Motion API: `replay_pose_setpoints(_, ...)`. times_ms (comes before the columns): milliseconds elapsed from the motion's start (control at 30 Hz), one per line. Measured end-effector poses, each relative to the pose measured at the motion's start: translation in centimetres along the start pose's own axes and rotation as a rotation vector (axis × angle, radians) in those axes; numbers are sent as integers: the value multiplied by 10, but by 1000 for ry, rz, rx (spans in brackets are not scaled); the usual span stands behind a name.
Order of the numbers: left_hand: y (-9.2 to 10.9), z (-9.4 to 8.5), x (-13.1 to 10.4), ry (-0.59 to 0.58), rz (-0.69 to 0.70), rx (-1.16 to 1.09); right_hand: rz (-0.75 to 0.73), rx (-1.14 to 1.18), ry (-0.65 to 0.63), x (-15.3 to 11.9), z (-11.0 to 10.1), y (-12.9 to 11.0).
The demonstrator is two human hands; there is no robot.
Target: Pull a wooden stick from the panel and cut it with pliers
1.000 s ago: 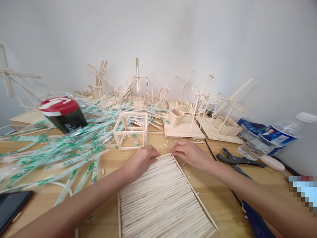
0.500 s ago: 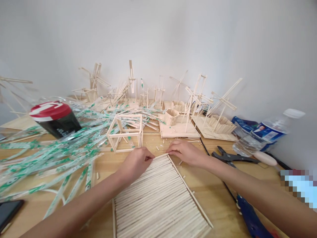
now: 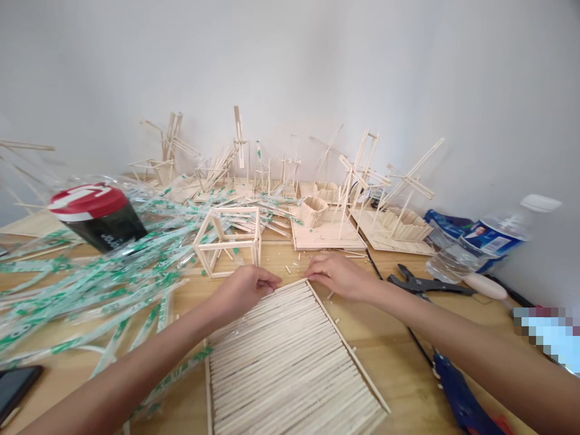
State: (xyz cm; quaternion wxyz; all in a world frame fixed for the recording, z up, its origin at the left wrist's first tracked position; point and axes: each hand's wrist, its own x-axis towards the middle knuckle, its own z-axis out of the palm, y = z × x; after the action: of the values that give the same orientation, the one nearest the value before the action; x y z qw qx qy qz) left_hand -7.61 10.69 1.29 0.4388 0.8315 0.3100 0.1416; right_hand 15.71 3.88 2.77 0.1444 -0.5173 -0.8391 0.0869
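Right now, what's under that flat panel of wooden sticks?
Whatever lies beneath the panel is covered and can't be seen. The wooden table shows along its right side, with small stick bits near that edge, and green-printed plastic wrapping comes close to its left edge.

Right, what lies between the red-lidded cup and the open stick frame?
Green-printed plastic strips lie between the red-lidded cup and the stick frame, in the head view.
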Motion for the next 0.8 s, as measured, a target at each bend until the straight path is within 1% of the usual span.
replay_pose_setpoints(133,0,1,0,-2,-30,-31,-7,-16,-3,0,0,-1)
replay_pose_setpoints(367,7,2,-1,61,-91,19,-16,-45,-9,1,-2,-4)
replay_pose_setpoints(567,15,3,-4,73,-83,116,-13,-58,-14,2,-1,-4)
replay_pose_setpoints(800,20,2,-2,41,-50,246,-18,-71,-32,3,-2,-2)
